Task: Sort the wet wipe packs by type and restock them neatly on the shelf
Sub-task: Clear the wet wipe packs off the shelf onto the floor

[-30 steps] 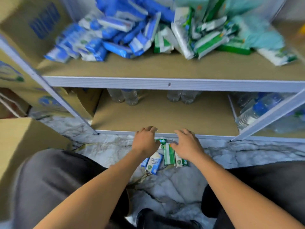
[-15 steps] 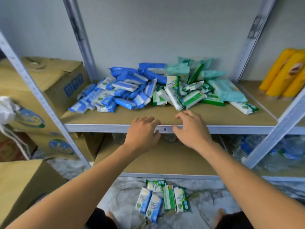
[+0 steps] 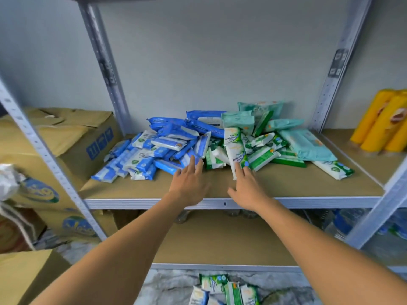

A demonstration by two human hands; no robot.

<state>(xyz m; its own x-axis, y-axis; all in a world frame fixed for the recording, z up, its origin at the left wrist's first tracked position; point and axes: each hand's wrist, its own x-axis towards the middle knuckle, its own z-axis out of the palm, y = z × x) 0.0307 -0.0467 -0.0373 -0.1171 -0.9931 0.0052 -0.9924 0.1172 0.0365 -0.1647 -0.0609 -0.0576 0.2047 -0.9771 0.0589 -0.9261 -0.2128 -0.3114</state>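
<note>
1. The packs on the floor (image 3: 222, 289) are cut off by the bottom edge.
2. The yellow packages (image 3: 383, 122) run past the right edge.
3. The bottles (image 3: 341, 223) on the lower level are blurred and partly behind the shelf rail (image 3: 308, 202).
4. Whether the left hand (image 3: 190, 183) touches the blue packs (image 3: 141, 161) cannot be told.

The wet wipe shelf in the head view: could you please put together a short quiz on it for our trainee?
1. True or false: the left hand and the right hand each grip a pack.
2. On the shelf, the blue packs lie on which side of the green packs? A left; B right; C behind.
3. Where do wipe packs lie off the shelf?
Key: 1 false, both hands reach towards the pile with straight fingers; 2 A; 3 on the floor, where a few loose packs lie below the shelf.
</note>
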